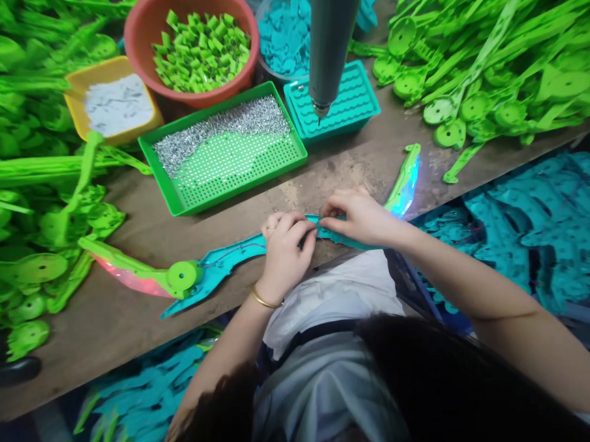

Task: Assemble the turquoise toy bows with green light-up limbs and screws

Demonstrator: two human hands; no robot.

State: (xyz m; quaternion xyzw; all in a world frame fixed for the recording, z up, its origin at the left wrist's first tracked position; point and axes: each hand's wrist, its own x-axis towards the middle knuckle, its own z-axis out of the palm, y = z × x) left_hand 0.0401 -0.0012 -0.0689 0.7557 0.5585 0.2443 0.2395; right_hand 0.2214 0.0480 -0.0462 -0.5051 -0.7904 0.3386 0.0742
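A long curved plastic toy bow (242, 250) lies near the table's front edge, its blue body open with a thin wire running along it. At its left end is a green limb (148, 273) with a pink-red glowing part; the right-hand green limb (405, 183) glows blue. My left hand (288, 247) has its fingers closed around the bow's middle. Close beside it, my right hand (356, 214) pinches at the same blue middle section, fingertips nearly meeting the left ones. What lies between the fingertips is hidden.
An electric screwdriver (329, 46) hangs above the table. Behind are a green tray (178, 206) of screws, a teal tray (342, 102), a red bowl (137, 32) and a yellow dish (81, 81). Green parts (477, 72) pile on both sides; blue parts (534, 218) lie lower right.
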